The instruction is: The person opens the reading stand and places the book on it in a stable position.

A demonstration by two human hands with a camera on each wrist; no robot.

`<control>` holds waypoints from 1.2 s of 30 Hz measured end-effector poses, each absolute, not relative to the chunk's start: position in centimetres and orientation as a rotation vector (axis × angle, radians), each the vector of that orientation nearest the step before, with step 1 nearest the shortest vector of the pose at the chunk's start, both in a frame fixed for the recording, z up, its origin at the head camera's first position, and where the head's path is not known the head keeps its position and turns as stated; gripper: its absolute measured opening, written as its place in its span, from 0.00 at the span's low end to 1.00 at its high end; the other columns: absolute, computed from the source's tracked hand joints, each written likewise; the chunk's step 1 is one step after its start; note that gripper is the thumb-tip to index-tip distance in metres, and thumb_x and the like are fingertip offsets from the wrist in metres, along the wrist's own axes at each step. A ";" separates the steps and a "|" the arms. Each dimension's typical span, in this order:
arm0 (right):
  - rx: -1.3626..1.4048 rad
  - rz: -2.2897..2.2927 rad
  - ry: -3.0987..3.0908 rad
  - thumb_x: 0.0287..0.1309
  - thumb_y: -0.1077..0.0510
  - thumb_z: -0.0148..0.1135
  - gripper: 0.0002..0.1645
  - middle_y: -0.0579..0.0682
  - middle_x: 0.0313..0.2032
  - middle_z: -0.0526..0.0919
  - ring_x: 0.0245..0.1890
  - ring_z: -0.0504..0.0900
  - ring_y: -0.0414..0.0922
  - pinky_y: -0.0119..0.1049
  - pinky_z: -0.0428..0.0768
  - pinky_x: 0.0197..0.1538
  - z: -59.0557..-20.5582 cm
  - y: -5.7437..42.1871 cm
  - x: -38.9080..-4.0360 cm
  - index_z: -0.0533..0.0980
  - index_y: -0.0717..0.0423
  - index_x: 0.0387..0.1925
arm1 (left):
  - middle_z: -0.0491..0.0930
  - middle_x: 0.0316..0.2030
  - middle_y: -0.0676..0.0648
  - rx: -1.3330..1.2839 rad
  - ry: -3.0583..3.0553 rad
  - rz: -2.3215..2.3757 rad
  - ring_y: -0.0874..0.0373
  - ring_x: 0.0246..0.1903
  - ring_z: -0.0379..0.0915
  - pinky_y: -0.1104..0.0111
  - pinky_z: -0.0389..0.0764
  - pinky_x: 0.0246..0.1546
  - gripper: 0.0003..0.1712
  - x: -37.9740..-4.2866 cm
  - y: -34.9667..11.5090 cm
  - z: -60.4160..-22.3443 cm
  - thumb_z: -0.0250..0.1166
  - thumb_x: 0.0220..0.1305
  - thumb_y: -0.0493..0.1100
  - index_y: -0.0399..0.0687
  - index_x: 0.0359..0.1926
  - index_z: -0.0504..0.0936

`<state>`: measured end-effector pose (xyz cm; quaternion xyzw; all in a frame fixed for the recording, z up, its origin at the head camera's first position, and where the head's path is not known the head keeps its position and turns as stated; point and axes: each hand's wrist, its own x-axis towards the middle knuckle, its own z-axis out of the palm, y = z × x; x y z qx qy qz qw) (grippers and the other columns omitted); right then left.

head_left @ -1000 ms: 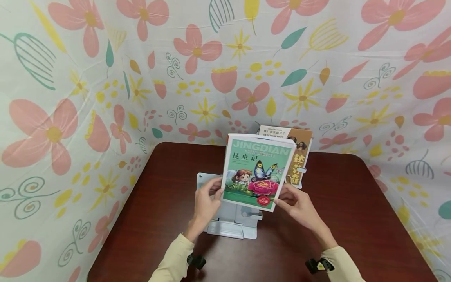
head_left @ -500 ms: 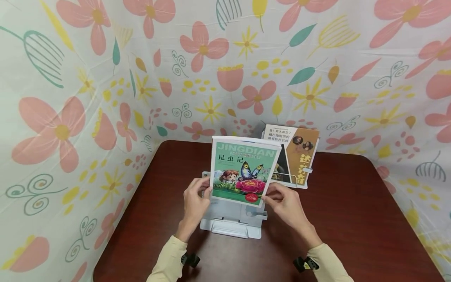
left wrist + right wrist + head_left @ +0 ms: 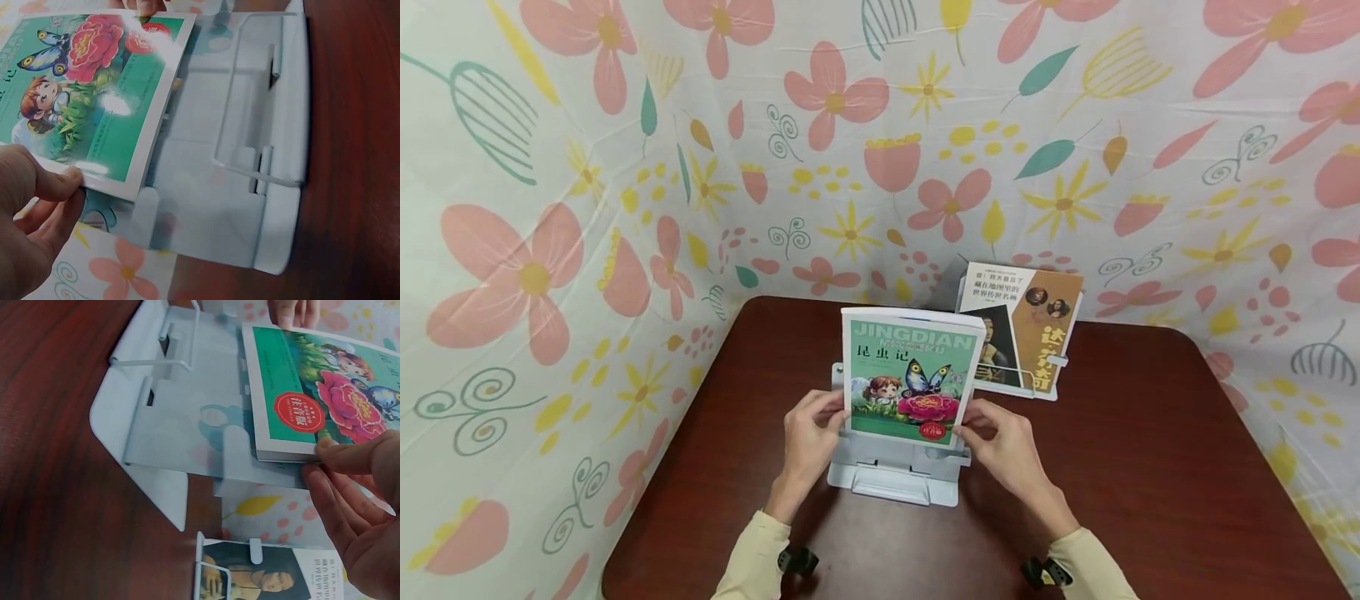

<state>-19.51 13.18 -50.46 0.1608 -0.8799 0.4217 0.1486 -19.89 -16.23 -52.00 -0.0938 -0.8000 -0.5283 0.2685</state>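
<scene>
A green-covered book (image 3: pixel 910 379) with a butterfly, a child and a pink flower is held upright, leaning back, in front of a light grey metal book stand (image 3: pixel 892 483). My left hand (image 3: pixel 811 437) pinches its left edge near the bottom, thumb on the cover. On the opposite edge, my right hand (image 3: pixel 1006 440) pinches it the same way. In the left wrist view, the book's lower edge (image 3: pixel 164 103) is above the stand's bottom ledge (image 3: pixel 284 144), apart from it. A wire holder (image 3: pixel 228 94) crosses the stand's lower part. The book hides the stand's upper part.
Behind and to the right, a brown and white book (image 3: pixel 1018 325) leans on a second stand (image 3: pixel 1058 362) with clips. Both stands are on a dark red-brown table (image 3: pixel 1150 467). A flower-patterned cloth (image 3: pixel 880 167) hangs behind and at the left.
Both hands have carried the green book left until it is in front of the near stand, then slightly lower. More of the brown and white book shows now.
</scene>
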 end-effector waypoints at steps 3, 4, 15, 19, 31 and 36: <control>0.462 1.228 -2.544 0.50 0.65 0.78 0.16 0.47 0.32 0.88 0.30 0.87 0.39 0.31 0.86 0.35 -51.1 13.2 -19.3 0.84 0.52 0.42 | 0.86 0.36 0.41 -0.267 -2.180 -1.446 0.47 0.34 0.88 0.65 0.87 0.36 0.16 -19.7 -16.6 -52.6 0.74 0.51 0.24 0.35 0.44 0.89; 0.460 1.230 -2.546 0.49 0.65 0.78 0.17 0.47 0.33 0.88 0.30 0.87 0.39 0.31 0.85 0.35 -51.3 13.2 -19.3 0.84 0.52 0.42 | 0.86 0.36 0.41 -0.273 -2.189 -1.451 0.47 0.34 0.88 0.65 0.87 0.36 0.16 -19.7 -16.7 -52.9 0.75 0.51 0.25 0.34 0.44 0.89; 0.426 1.243 -2.572 0.48 0.64 0.79 0.18 0.44 0.32 0.88 0.30 0.85 0.37 0.28 0.84 0.34 -53.4 13.0 -18.6 0.85 0.50 0.43 | 0.88 0.36 0.45 -0.259 -2.310 -1.376 0.54 0.35 0.87 0.69 0.87 0.34 0.15 -19.3 -17.5 -54.8 0.77 0.52 0.30 0.38 0.43 0.91; 0.416 1.232 -2.554 0.47 0.65 0.80 0.18 0.44 0.31 0.87 0.29 0.83 0.36 0.29 0.84 0.33 -54.0 12.8 -18.4 0.85 0.50 0.41 | 0.89 0.36 0.47 -0.245 -2.344 -1.279 0.54 0.36 0.86 0.62 0.86 0.34 0.15 -19.0 -17.6 -55.2 0.79 0.51 0.33 0.41 0.43 0.91; 0.415 1.190 -2.512 0.45 0.66 0.81 0.18 0.46 0.29 0.86 0.27 0.80 0.35 0.30 0.81 0.30 -54.9 12.0 -18.1 0.85 0.51 0.39 | 0.89 0.33 0.48 -0.215 -2.355 -1.181 0.53 0.36 0.84 0.57 0.83 0.32 0.11 -18.6 -17.8 -55.8 0.79 0.51 0.34 0.43 0.38 0.92; 0.408 1.189 -2.498 0.44 0.67 0.81 0.18 0.46 0.28 0.84 0.27 0.79 0.35 0.29 0.80 0.28 -55.1 11.9 -17.8 0.84 0.53 0.37 | 0.89 0.32 0.49 -0.170 -2.394 -1.159 0.55 0.36 0.83 0.61 0.83 0.34 0.09 -18.5 -17.7 -55.7 0.79 0.52 0.37 0.46 0.37 0.92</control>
